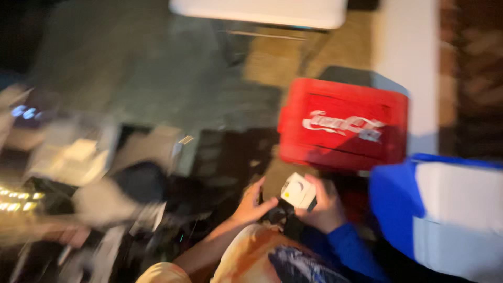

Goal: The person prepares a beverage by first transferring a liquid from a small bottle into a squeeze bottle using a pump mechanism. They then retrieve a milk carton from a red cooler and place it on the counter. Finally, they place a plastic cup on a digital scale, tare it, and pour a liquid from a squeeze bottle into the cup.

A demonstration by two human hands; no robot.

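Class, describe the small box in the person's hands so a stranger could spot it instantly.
Find the big red crate; just below it two hands meet. The right hand grips a small white box, the palest thing among the dark objects there, with a yellow spot on it.

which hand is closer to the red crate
Right. The right hand, holding a small white box, sits just below the red crate. The left hand is lower left of the crate, farther off.

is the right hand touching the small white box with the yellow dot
Touching: the head view shows the right hand wrapped around the small white box, fingers against its side.
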